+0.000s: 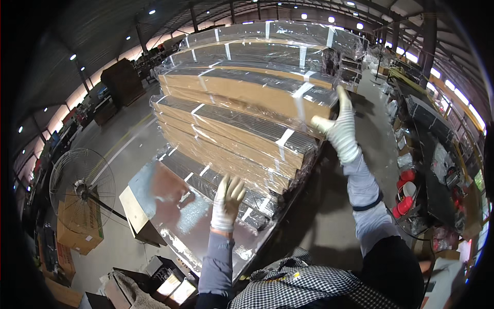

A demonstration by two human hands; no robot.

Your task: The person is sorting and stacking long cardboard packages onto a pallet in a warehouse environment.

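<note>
A tall stack of long flat bundles (242, 118), wrapped in clear film and banded with white tape, fills the middle of the view. My left hand (227, 202), in a white glove with fingers spread, rests against the lower front of the stack near a taped bundle end. Higher up on the right, my right hand (340, 127), also gloved, reaches to the corner of an upper bundle and touches the film there. Neither hand holds anything I can see.
A shiny brown panel (175, 211) lies at the foot of the stack. A standing fan (82, 188) and cardboard boxes (77, 226) are to the left. Cluttered workbenches with red containers (404, 190) line the right side. Grey concrete floor (329, 216) runs between.
</note>
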